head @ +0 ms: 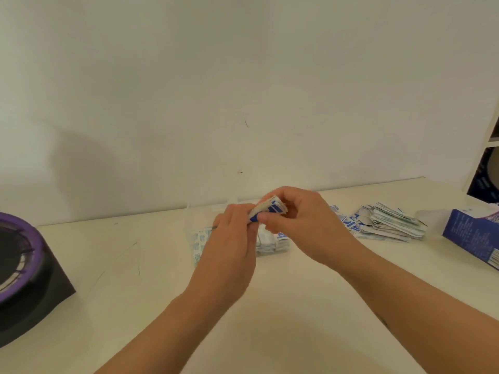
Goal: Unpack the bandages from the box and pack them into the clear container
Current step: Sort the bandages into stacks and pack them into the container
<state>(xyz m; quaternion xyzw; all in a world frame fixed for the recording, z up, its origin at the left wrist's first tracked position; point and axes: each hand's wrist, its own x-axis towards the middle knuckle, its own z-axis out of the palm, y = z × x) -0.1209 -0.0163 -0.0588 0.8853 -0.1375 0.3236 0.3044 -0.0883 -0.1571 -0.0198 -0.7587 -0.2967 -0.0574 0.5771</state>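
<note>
The job looks about half done. Both hands hold one small bunch [272,207] of bandages up in the air, right over the container [190,228]. The left hand [235,238] pinches the low end of the bunch, and the right hand [299,220] has its fingers curled round the top end. The container sits on the table [270,306] behind the hands, and it is so clear that its walls are hard to see. Some bandages are already inside it, in two groups: one on the left [201,240] and one on the right [271,242]. One loose pile [388,224] still waits on the table to the right, well apart from the container. One box [472,236] lies past the pile, and I cannot tell if any bandages are still in it. The bandages are too many and too blurry to count.
</note>
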